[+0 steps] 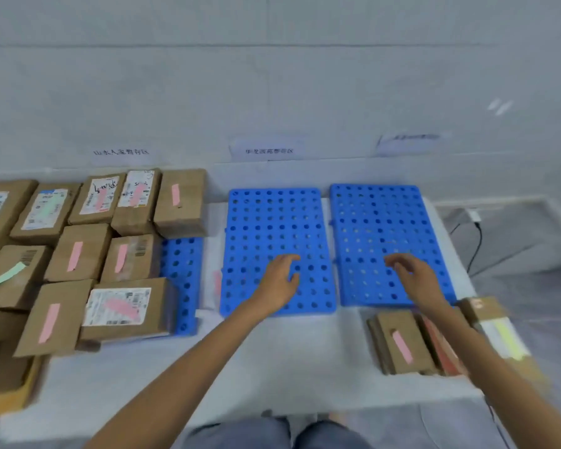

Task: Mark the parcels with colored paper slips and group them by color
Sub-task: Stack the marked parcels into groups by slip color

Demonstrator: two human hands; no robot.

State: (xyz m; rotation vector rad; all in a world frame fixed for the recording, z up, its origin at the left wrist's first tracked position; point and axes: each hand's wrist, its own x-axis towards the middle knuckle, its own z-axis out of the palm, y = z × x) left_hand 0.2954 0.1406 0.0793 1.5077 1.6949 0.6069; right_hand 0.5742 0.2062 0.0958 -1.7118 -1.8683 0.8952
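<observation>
Several brown cardboard parcels (78, 251) lie grouped at the left, most bearing pink paper slips (74, 256); two carry green slips (5, 275). A flat parcel with a pink slip (399, 345) lies at the front right, beside a reddish one (442, 346). A box with yellow and white slips (499, 332) sits at the right edge. My left hand (280, 280) hovers open over the middle blue perforated mat (272, 215). My right hand (413, 275) hovers open over the right blue mat (379, 215). Both hands hold nothing.
A third blue mat (182, 280) shows partly under the left parcels. A loose pink slip (217, 283) lies between mats. Paper labels (268, 150) are stuck on the wall behind. The white table ends at the right, with cables (476, 241) on the floor.
</observation>
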